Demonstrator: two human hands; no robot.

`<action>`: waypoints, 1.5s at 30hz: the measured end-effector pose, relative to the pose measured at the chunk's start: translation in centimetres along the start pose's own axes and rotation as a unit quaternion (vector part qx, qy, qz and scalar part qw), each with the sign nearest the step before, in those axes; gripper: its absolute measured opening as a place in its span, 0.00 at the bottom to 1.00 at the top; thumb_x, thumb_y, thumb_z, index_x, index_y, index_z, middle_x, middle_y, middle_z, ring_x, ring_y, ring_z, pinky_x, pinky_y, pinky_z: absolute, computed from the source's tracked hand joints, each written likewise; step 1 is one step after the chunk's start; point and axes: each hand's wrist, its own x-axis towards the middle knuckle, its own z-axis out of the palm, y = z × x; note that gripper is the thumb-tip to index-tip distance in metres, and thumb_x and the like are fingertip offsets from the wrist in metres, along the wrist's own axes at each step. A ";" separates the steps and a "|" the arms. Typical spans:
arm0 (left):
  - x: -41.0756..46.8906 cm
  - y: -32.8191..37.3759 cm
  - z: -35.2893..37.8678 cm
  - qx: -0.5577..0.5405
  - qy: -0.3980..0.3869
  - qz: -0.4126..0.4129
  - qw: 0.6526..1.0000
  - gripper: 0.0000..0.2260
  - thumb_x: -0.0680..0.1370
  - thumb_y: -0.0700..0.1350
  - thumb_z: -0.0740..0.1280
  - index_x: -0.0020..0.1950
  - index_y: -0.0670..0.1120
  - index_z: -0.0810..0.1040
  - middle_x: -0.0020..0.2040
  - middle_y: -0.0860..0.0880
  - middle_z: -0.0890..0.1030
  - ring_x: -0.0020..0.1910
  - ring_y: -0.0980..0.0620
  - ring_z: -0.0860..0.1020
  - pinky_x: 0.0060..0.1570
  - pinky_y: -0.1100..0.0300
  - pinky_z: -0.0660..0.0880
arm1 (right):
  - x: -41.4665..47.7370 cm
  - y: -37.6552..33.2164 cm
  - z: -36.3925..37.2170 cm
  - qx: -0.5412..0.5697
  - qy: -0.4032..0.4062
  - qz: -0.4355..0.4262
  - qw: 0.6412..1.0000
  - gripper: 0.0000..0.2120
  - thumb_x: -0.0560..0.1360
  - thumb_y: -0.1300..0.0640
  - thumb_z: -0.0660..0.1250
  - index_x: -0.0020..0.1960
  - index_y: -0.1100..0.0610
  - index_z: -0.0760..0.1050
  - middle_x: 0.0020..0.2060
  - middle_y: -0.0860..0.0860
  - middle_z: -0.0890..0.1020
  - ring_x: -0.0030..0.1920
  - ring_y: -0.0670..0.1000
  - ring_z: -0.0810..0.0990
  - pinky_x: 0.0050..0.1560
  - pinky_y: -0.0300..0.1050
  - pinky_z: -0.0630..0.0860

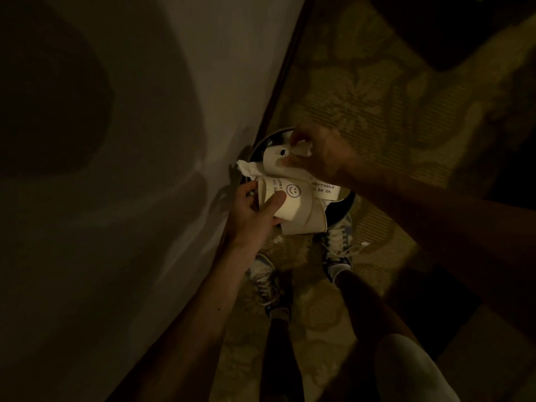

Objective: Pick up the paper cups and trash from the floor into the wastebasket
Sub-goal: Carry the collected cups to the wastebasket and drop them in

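Note:
In dim light I stand over a round dark wastebasket (345, 210) set against the wall. My left hand (255, 213) grips a bundle of paper cups (293, 204), one printed with a smiley face, with a crumpled white tissue (248, 169) sticking out above the fingers. My right hand (322, 158) reaches from the right and pinches another white paper cup (274, 158) together with a scrap of white paper (304, 147). Both hands hold these directly above the basket's opening. A cup with printed words (324, 191) pokes out below my right wrist.
A pale wall (130, 140) fills the left, meeting a patterned carpet (377, 97) at a dark baseboard. My two sneakers (336, 250) stand just in front of the basket. Dark furniture (464, 30) sits at the upper right.

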 end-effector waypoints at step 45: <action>-71.9 5.4 -25.6 0.512 0.266 0.279 0.768 0.13 0.80 0.57 0.61 0.40 0.52 0.70 0.31 0.55 0.70 0.31 0.60 0.67 0.28 0.58 0.59 | -58.1 -32.6 5.4 -0.273 -0.206 -0.491 0.801 0.21 0.73 0.38 0.59 0.55 0.53 0.73 0.40 0.45 0.75 0.38 0.47 0.74 0.39 0.44 0.69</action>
